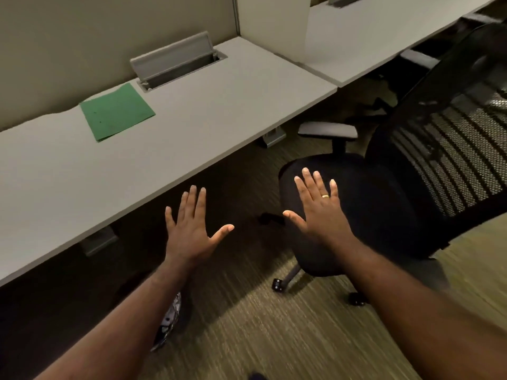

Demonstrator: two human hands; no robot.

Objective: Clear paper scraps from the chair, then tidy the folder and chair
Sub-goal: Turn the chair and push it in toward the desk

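Observation:
A black office chair (378, 204) with a mesh back stands to the right of the desk, its seat bare of any paper I can see. A green folder (117, 112) lies closed and flat on the grey desk (192, 119), far left. My left hand (190, 229) is stretched out, fingers spread, palm down, in front of the desk edge and above the carpet. Over the front left part of the seat hovers my right hand (319, 205), also spread flat, a ring on one finger. Neither hand holds anything.
A grey cable hatch (175, 61) stands open at the back of the desk. A beige partition rises behind it. A second desk (370, 42) runs off to the right. The chair's armrest (327, 130) and castors (277, 285) stick out over striped carpet.

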